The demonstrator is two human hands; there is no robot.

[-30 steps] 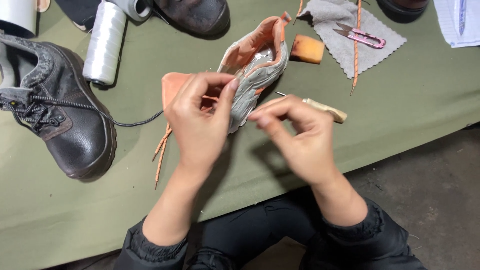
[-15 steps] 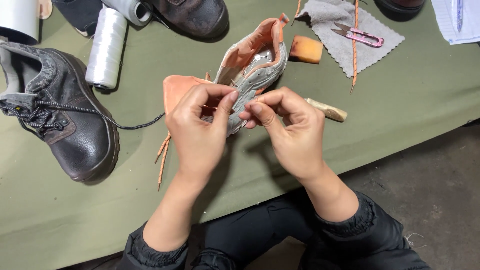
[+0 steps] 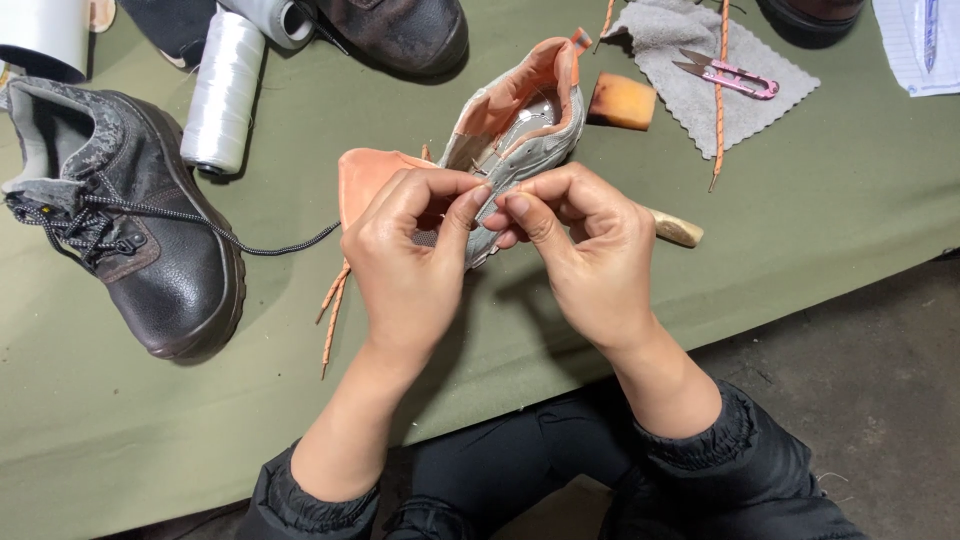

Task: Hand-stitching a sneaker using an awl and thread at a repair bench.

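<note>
A: Where's the shoe (image 3: pixel 520 125)?

B: Mid-tabletop, lifted at its near end. The left hand (image 3: pixel 415 255) grips its side, seemingly to steady it; the right hand (image 3: pixel 580 250) pinches closed at the same edge, fingertips meeting.

A: Anything crowding them?

B: A black boot (image 3: pixel 130 240) lies near the left edge, its lace trailing close. Thread spools (image 3: pixel 225 90), a sponge (image 3: pixel 620 102) and snips (image 3: pixel 730 75) on a cloth (image 3: pixel 700 110) sit toward the far edge.
</note>
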